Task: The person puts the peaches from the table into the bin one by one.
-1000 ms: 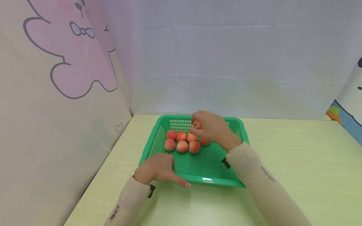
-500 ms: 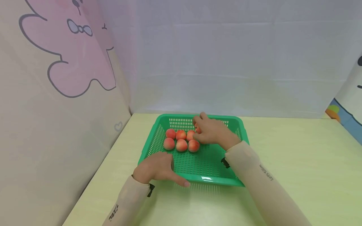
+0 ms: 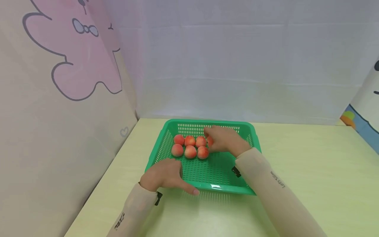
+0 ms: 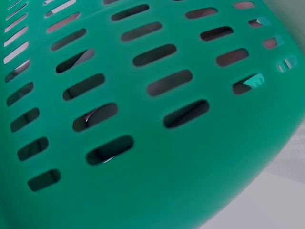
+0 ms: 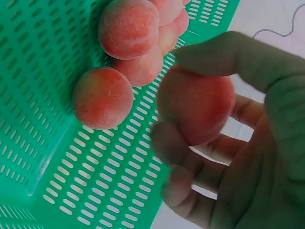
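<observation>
My right hand point(image 3: 222, 139) is over the back middle of the green plastic basket point(image 3: 217, 187), knuckles up. It holds a peach point(image 5: 196, 106) between thumb and fingers, clear in the right wrist view. The left hand point(image 3: 164, 175) grips the basket at its front left corner. Its thumb lies along the outside of the front rim, while its other fingertips are hidden. Only the slotted basket wall point(image 4: 200, 157) fills the left wrist view. Left of the right hand, several red-yellow peaches point(image 3: 190, 152) sit in two rows. One loose peach point(image 5: 103, 98) is close to the held one.
The basket stands on a pale yellow-green table point(image 3: 311, 164). A white cloth point(image 3: 237, 65) hangs behind it. To the left rises a cloth wall point(image 3: 77, 138) printed with a pink cartoon figure. Another printed cloth point(image 3: 367, 98) edges the right side.
The right hand has lowered the peach from near the back rim down toward the peaches inside the basket. My left hand has stayed at the front left corner.
</observation>
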Tool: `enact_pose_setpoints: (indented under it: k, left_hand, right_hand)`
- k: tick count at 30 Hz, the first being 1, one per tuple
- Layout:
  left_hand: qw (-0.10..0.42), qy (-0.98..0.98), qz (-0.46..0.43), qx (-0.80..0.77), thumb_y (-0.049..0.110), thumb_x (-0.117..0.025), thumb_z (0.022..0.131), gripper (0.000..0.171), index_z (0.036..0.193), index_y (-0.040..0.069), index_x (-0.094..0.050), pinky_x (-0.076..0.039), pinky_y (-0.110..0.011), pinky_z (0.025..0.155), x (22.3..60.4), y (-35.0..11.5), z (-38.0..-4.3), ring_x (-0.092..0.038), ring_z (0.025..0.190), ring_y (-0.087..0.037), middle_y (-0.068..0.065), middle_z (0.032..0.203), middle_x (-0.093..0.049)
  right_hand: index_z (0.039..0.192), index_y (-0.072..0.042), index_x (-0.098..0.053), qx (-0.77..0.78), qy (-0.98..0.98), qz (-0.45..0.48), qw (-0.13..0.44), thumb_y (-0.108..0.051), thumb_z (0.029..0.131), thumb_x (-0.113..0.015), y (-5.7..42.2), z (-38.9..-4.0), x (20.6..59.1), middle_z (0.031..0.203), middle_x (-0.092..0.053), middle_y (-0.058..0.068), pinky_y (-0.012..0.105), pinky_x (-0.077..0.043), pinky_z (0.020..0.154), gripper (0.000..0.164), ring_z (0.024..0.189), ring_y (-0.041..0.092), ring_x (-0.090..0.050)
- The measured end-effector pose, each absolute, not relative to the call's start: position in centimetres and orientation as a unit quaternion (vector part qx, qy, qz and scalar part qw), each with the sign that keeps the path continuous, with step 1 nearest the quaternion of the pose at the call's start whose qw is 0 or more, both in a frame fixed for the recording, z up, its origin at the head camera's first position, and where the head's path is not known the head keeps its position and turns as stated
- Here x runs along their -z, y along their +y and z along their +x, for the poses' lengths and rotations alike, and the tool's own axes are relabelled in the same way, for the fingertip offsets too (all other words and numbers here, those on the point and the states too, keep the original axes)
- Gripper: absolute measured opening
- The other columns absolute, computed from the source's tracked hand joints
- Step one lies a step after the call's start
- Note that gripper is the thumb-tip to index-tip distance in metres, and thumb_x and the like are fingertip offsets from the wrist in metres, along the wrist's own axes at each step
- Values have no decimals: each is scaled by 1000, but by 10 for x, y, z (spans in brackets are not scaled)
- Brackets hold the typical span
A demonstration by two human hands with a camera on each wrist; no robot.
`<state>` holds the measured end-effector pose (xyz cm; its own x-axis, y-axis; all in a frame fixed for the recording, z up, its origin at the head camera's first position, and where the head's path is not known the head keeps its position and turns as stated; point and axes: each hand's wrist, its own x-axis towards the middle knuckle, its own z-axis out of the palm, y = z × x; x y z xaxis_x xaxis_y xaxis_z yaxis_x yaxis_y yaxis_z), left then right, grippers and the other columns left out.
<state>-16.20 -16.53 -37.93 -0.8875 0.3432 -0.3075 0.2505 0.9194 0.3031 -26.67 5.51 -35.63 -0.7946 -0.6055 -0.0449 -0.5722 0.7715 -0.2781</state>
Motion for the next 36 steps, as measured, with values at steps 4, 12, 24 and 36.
enact_pose_setpoints:
  k: [4, 12, 24, 36]
  left_hand:
    - [181, 963, 154, -130, 91, -60, 46, 73, 54, 22, -35, -23, -27, 41, 380, -165, -163, -24, 44, -8, 11, 48, -21]
    - [179, 963, 155, -125, 91, -59, 46, 74, 54, 22, -37, -24, -27, 42, 378, -165, -163, -25, 44, -8, 11, 48, -22]
    - [178, 963, 158, -122, 91, -58, 46, 73, 55, 22, -37, -25, -27, 42, 378, -164, -162, -27, 45, -8, 11, 49, -23]
    - [186, 963, 151, -124, 91, -59, 45, 74, 54, 22, -35, -23, -27, 42, 377, -164, -161, -24, 44, -8, 11, 48, -21]
  right_hand:
    - [112, -18, -57, 123, 940, -304, 93, -14, 72, -71, 56, -268, 359, 96, -50, 1, 34, -44, 59, 43, 76, 20, -51]
    - [118, -20, -55, 133, 944, -268, 140, -13, 72, -68, 57, -269, 361, 111, -42, 8, 35, -44, 59, 48, 79, 23, -52]
    - [105, -22, -56, 133, 944, -257, 159, -12, 75, -64, 59, -269, 365, 127, -39, 15, 33, -42, 57, 32, 73, 20, -54]
    - [98, -21, -58, 120, 943, -263, 165, -9, 73, -60, 60, -267, 367, 101, -46, 4, 33, -41, 58, 28, 77, 21, -50]
